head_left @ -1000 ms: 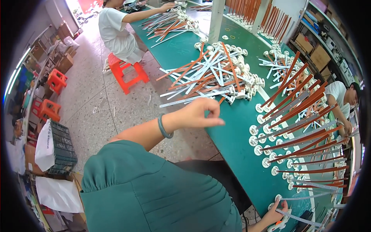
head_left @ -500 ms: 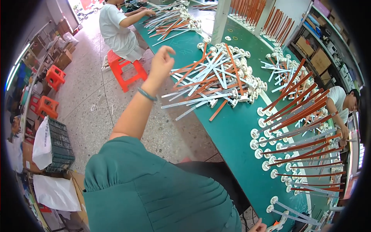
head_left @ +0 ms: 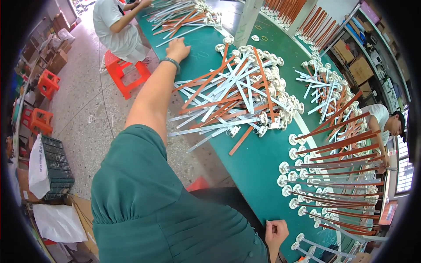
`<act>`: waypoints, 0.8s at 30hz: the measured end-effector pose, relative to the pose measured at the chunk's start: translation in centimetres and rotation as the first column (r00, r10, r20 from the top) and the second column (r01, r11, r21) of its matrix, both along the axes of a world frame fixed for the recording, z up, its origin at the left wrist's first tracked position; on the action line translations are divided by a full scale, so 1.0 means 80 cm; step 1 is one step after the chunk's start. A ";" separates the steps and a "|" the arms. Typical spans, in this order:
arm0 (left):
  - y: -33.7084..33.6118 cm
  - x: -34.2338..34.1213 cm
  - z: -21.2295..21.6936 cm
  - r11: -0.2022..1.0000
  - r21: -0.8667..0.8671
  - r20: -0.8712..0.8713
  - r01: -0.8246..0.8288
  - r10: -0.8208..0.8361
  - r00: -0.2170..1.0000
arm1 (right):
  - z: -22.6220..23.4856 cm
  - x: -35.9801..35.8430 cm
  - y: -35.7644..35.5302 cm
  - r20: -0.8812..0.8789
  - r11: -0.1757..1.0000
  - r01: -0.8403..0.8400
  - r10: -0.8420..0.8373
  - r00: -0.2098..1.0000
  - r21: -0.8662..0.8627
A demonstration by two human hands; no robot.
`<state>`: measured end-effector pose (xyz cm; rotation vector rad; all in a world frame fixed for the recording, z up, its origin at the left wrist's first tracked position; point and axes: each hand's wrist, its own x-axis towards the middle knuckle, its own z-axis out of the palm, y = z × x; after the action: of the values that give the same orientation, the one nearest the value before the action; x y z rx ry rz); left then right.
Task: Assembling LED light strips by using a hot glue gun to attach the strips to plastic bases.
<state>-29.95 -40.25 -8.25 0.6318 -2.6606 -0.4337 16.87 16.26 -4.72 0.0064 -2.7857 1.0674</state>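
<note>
My left hand [head_left: 177, 49] reaches over the table's left edge, just beyond the big pile of strips. Its fingers are loosely bent and apart, and nothing shows in them. The pile mixes silvery metal strips [head_left: 221, 98] and reddish-brown strips [head_left: 264, 79], crossing one another, with round white fittings [head_left: 283, 103] at their right ends. My right hand [head_left: 276, 231] is at the table's near edge, its fingers curled in with nothing visible in them. Closest to it, a white round fitting [head_left: 300, 237] ends a pale strip.
The green table [head_left: 250, 175] bears a row of brown strips [head_left: 346, 142] with white round ends at right. A white post [head_left: 248, 22] rises from it. One person [head_left: 116, 26] sits far left near a red stool [head_left: 127, 74]; another person [head_left: 380, 122] works at right.
My left hand has moved forward over the table's edge. My right hand has come up into fuller view at the near edge. The whole view has shifted slightly.
</note>
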 end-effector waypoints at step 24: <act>-0.046 -0.114 -0.047 0.962 -0.253 -0.225 -0.100 0.042 0.974 | -0.010 -0.008 -0.002 -0.036 0.997 0.072 -0.071 0.997 0.035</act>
<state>-39.05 -43.91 -11.99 0.5613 -2.4215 -0.1161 16.24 16.08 -5.51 -0.0694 -2.7517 0.9900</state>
